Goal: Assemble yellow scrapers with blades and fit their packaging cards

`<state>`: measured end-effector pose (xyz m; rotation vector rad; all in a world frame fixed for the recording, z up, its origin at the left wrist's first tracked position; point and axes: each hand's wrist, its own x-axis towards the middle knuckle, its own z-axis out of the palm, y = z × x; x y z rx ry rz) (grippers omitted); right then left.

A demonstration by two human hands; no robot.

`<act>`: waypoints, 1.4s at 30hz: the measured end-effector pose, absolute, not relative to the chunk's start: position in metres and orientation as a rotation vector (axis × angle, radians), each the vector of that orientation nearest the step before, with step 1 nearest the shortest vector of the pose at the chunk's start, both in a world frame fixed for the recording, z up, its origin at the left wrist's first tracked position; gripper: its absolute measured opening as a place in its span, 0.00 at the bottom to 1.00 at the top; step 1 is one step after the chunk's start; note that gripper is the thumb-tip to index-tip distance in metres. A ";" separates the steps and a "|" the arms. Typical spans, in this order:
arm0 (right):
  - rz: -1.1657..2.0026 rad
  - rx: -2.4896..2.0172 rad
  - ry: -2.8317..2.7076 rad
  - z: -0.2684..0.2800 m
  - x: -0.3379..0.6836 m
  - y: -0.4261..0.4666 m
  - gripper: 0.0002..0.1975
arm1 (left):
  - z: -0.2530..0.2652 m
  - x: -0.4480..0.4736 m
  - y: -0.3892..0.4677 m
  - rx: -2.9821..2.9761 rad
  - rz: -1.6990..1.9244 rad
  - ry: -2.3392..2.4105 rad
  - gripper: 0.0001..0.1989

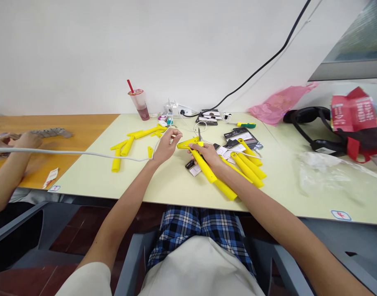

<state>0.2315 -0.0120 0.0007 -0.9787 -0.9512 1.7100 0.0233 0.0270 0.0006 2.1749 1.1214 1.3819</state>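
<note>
In the middle of the table, my right hand (pixel 208 154) is closed around a yellow plastic handle (pixel 203 166) with a flat, angled head pointing left. A slim tool with a dark pointed shaft (pixel 199 135) also sticks up from that hand; its kind is hard to make out. My left hand (pixel 166 146) hovers just left of the yellow head, apart from it, with thumb and fingers pinched together. Whatever those fingertips may hold is too small to see. Several loose yellow handles (pixel 248 169) lie beside my right forearm, and more yellow pieces (pixel 116 164) lie on the left.
A drink cup (pixel 142 107) stands by the wall near a power strip (pixel 176 110). Black-and-white cards (pixel 242 135) and a green-yellow screwdriver (pixel 246 125) lie behind my right hand. A white cable (pixel 83 153) crosses at left, towards a co-worker's hands (pixel 28 140). Plastic bags lie right.
</note>
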 end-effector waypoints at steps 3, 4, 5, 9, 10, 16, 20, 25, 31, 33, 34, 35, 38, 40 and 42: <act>1.708 -0.985 -0.983 0.001 0.232 -0.012 0.11 | 0.004 0.027 0.023 2.269 1.368 1.085 0.17; 1.708 -0.986 -0.998 0.001 0.232 -0.012 0.11 | 0.005 0.028 0.021 2.302 1.357 1.075 0.17; 1.709 -0.987 -1.013 0.001 0.232 -0.012 0.11 | 0.006 0.030 0.019 2.333 1.344 1.067 0.16; 1.720 -0.985 -1.076 -0.001 0.232 -0.011 0.12 | 0.009 0.034 0.014 2.439 1.299 1.033 0.14; 1.727 -0.986 -1.091 -0.001 0.232 -0.011 0.12 | 0.009 0.035 0.013 2.462 1.294 1.020 0.14; 1.769 -0.995 -1.158 0.003 0.232 -0.014 0.12 | 0.009 0.037 0.011 2.544 1.234 0.961 0.14; 1.765 -1.026 -1.165 0.008 0.232 -0.016 0.11 | 0.010 0.037 0.010 2.546 1.192 0.941 0.14; 1.767 -1.037 -1.152 0.011 0.231 -0.018 0.11 | 0.015 0.037 0.008 2.537 1.191 0.926 0.13; 1.764 -1.004 -1.120 0.006 0.231 -0.015 0.11 | 0.018 0.034 0.006 2.528 1.234 0.878 0.12; 1.766 -0.988 -1.112 0.004 0.231 -0.014 0.11 | 0.018 0.033 0.005 2.530 1.242 0.855 0.11; 1.768 -0.980 -1.108 0.004 0.232 -0.013 0.11 | 0.018 0.032 0.005 2.534 1.243 0.848 0.10; 1.770 -0.973 -1.105 0.004 0.232 -0.013 0.11 | 0.018 0.031 0.005 2.543 1.242 0.844 0.10; 1.776 -0.963 -1.089 0.004 0.232 -0.012 0.12 | 0.018 0.030 0.005 2.590 1.248 0.826 0.10; 1.780 -0.961 -1.078 0.005 0.232 -0.012 0.13 | 0.018 0.029 0.005 2.613 1.252 0.800 0.11; 1.783 -0.959 -1.068 0.005 0.232 -0.012 0.13 | 0.017 0.028 0.006 2.611 1.251 0.796 0.11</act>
